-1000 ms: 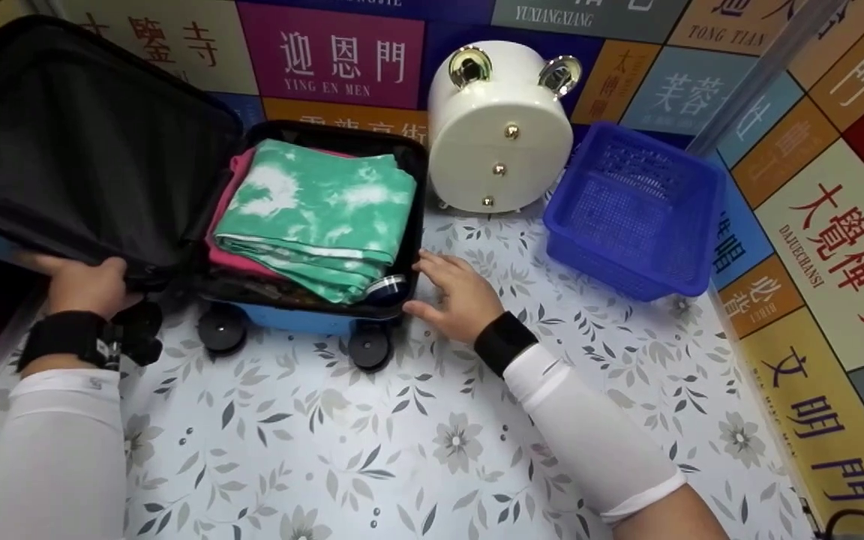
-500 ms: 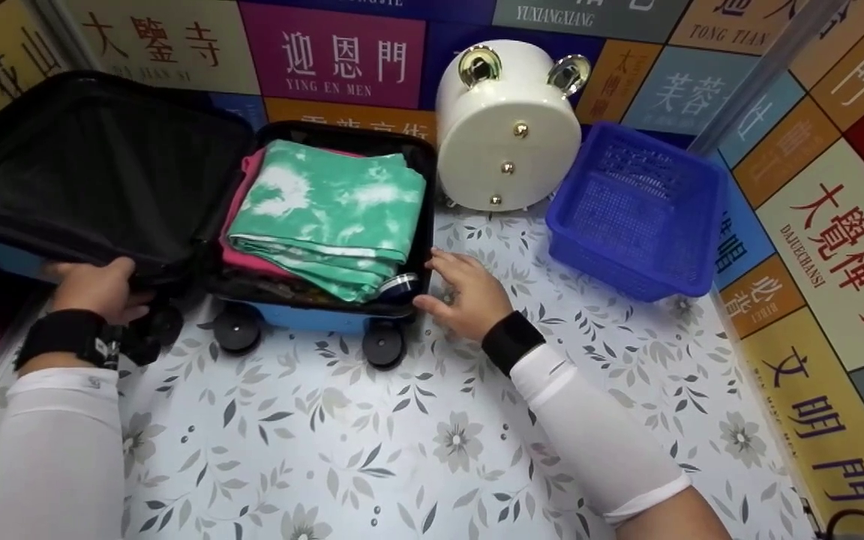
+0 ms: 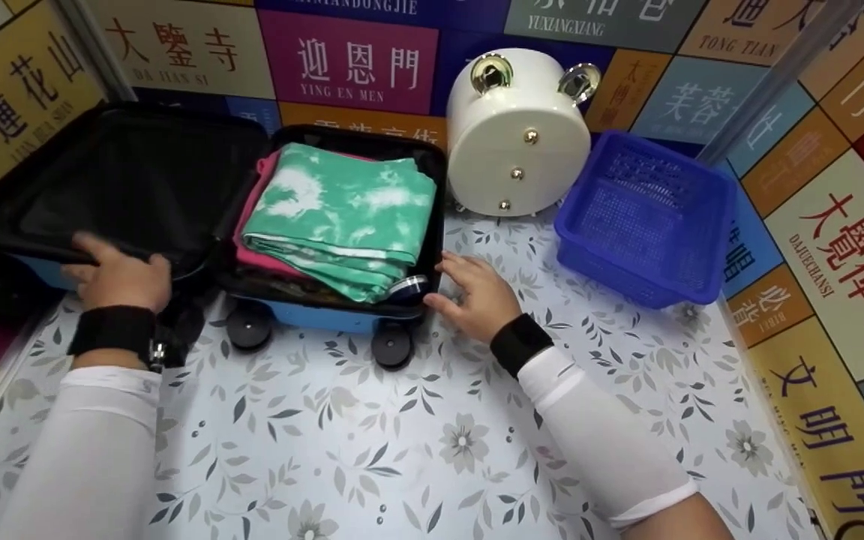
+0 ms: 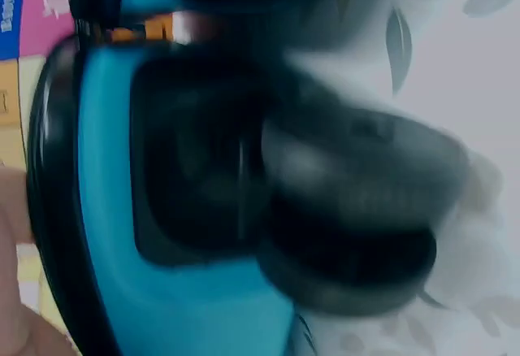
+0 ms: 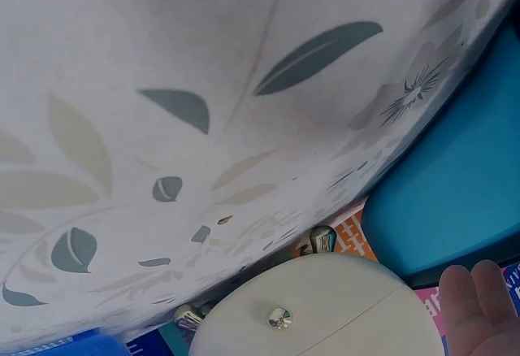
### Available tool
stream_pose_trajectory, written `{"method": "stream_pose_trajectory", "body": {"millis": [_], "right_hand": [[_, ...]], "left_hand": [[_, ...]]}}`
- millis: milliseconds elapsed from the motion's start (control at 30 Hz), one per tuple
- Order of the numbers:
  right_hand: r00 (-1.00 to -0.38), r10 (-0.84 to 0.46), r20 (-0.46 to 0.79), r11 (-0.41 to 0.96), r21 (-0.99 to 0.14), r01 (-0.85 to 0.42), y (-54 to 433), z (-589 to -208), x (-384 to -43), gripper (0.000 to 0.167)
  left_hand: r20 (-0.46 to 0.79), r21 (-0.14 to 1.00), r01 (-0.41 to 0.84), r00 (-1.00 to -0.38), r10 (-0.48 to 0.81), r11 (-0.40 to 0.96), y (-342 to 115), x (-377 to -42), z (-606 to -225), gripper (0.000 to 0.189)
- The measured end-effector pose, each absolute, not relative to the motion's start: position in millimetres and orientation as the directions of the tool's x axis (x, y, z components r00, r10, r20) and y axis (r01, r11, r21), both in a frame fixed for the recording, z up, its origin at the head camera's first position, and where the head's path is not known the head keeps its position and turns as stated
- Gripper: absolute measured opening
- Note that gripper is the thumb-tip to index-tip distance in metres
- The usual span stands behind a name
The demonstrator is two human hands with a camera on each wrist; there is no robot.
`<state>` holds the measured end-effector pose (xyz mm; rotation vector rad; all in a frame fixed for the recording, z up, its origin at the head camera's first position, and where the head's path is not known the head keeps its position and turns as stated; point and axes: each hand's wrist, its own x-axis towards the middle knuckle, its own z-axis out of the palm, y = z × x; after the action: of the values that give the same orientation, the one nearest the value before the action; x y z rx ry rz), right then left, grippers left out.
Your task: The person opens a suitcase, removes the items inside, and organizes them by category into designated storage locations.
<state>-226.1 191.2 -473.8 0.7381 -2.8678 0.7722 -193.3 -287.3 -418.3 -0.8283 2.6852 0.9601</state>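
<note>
A small blue suitcase (image 3: 327, 316) with a black lining lies spread wide, its lid half (image 3: 139, 180) folded out to the left. Folded green-and-white tie-dye cloth (image 3: 342, 210) sits in the right half, over a pink cloth (image 3: 256, 259). In the near right corner is a dark jar (image 3: 408, 288) with a silvery lid band, partly hidden. My left hand (image 3: 126, 279) is at the lid's near edge, fingers spread. With fingers loosely extended, my right hand (image 3: 483, 298) rests against the right side. Black wheels (image 4: 357, 210) show blurred in the left wrist view.
A white rounded drawer box (image 3: 518, 161) with metallic ears stands behind and right of the suitcase. Right of it is a blue plastic basket (image 3: 646, 281). Walls with printed signs (image 3: 353, 67) bound the floral-patterned surface (image 3: 372, 420).
The suitcase lid has come down to the left, from raised to lying nearly flat. My left hand has shifted from holding its edge to spread fingers; the right hand stays at the suitcase's side.
</note>
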Motion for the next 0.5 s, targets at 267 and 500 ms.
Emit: {"method": "stream_pose_trajectory", "body": {"millis": [267,500], "right_hand": [[-0.887,-0.430,0.168,0.774,-0.438,-0.458,190.5,-467.0,-228.8,0.061],[-0.902,-0.406,0.145,0.772,-0.473,-0.424,187.3,-466.6,-226.5,0.061]], "left_hand": [[0.034,0.561,-0.176,-0.971,-0.235,0.809,-224.5,-212.1,-421.2,0.100],[0.047,0.499,-0.012,-0.998,-0.041,0.867,-180.7,-224.9,-444.7,0.104]]}}
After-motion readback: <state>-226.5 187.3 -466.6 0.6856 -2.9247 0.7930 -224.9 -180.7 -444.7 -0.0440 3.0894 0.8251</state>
